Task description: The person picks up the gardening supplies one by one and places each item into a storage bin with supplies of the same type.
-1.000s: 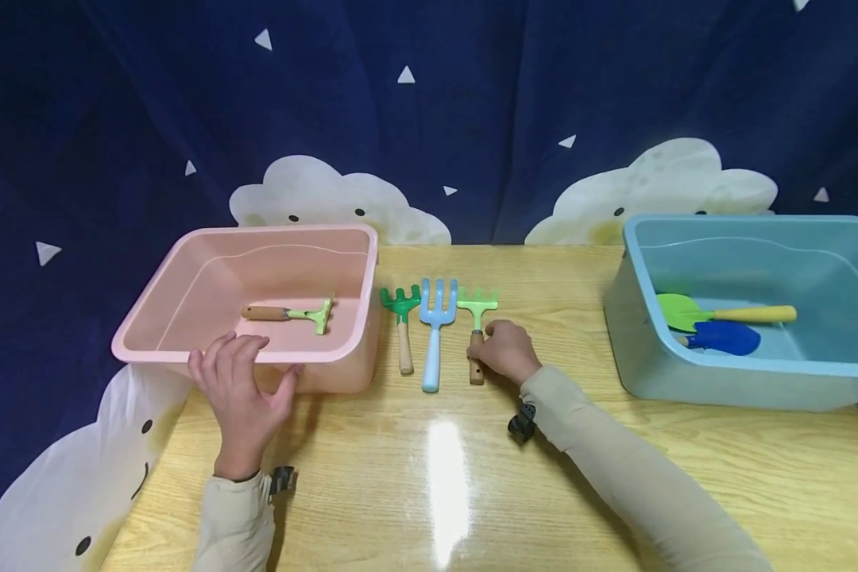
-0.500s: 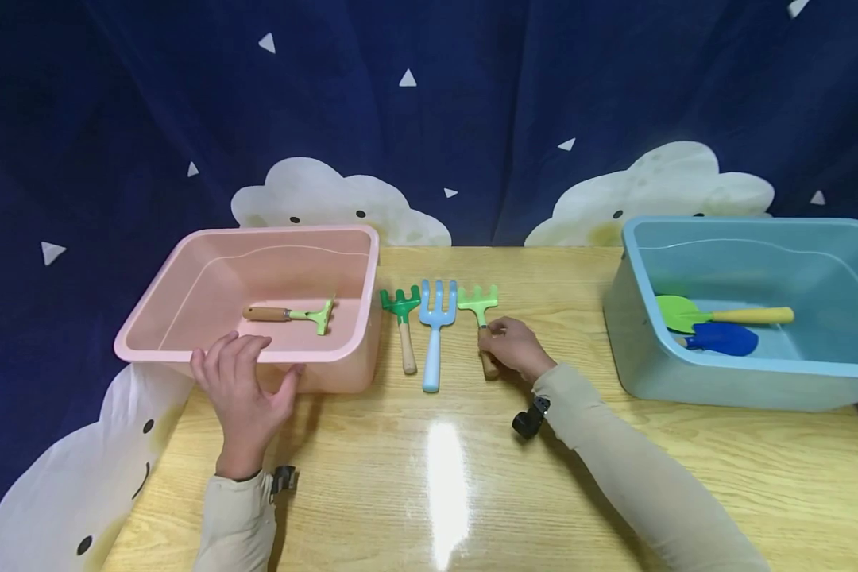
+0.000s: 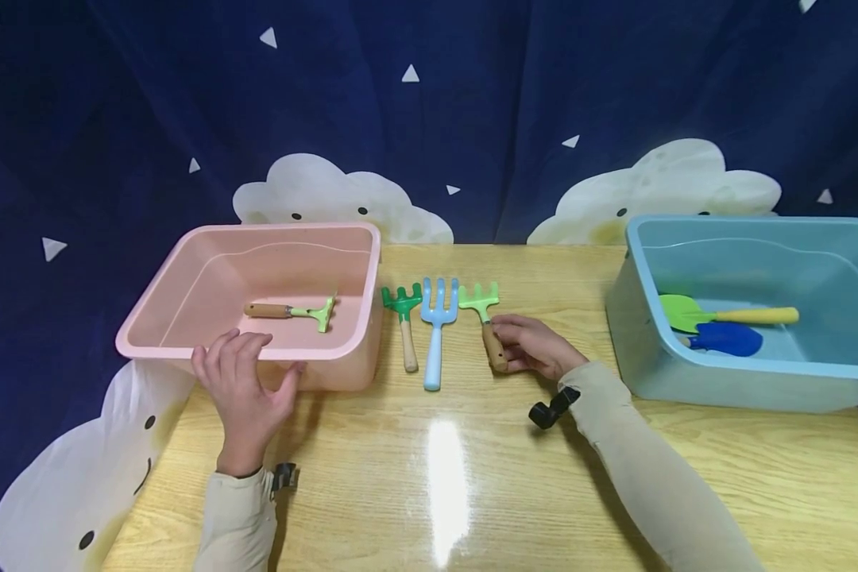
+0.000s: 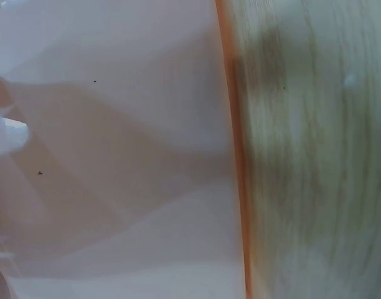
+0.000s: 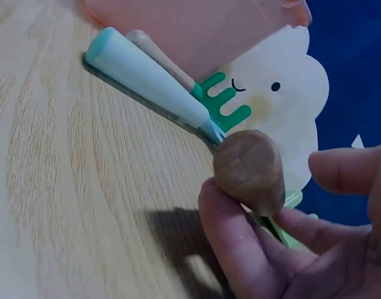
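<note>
My right hand (image 3: 532, 345) holds a small light green hand rake (image 3: 479, 300) by its wooden handle (image 5: 249, 168). In the right wrist view, the handle's butt end faces the camera, fingers lie under and beside it, and one digit stands apart from it. To the rake's left lie a light blue hand fork (image 3: 436, 318) and a dark green rake (image 3: 402, 306) with a pale wooden handle. My left hand (image 3: 246, 393) grips the front rim of the pink tub (image 3: 329, 355), fingers over the edge and thumb against the outer wall. In the left wrist view, that wall (image 4: 128, 143) fills most of the picture.
Inside the pink tub lies another light green rake (image 3: 289, 311) with a wooden handle. A blue tub (image 3: 722, 381) at the right contains a green shovel (image 3: 686, 314) with a yellow handle and a blue shovel (image 3: 729, 339). A dark blue curtain (image 3: 472, 103) hangs behind the table (image 3: 372, 477).
My right hand has shifted right, swinging the light green rake's handle rightward, and its fingers have moved to the handle's right side. The left hand stays on the pink tub's rim.
</note>
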{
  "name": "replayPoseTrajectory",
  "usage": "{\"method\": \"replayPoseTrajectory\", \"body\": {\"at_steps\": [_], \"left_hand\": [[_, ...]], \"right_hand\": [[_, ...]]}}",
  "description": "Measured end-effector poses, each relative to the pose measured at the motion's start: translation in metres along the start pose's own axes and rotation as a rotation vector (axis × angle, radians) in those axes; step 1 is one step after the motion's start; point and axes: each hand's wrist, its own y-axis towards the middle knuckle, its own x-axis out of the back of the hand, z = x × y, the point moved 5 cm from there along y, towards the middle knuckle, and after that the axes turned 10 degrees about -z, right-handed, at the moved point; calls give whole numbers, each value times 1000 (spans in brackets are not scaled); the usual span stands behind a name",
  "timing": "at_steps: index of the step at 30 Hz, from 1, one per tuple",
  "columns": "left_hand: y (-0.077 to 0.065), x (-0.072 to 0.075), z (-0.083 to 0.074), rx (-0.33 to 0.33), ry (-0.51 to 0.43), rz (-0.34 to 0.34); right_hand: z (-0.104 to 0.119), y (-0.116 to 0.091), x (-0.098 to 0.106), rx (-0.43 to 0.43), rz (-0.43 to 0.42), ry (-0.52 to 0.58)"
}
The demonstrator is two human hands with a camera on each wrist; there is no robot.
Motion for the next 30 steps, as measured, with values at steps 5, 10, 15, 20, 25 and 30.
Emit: {"method": "replayPoseTrajectory", "body": {"at_steps": [5,10,15,20,25,30], "left_hand": [[0,1,1,-4,1,-4],[0,3,1,-5,14,3],[0,5,2,-1,15,0],[-1,5,3,5,23,8],[0,3,1,4,13,15],[2,1,0,-3,11,22]], "right_hand": [[-3,-2,2,40,85,41],[-5,-6,0,105,176,24],[-4,-8,-3,126,211,27],[-8,-9,0,126,225,71],[-9,-7,2,129,220,104],[-10,-5,3,138,210,113]]}}
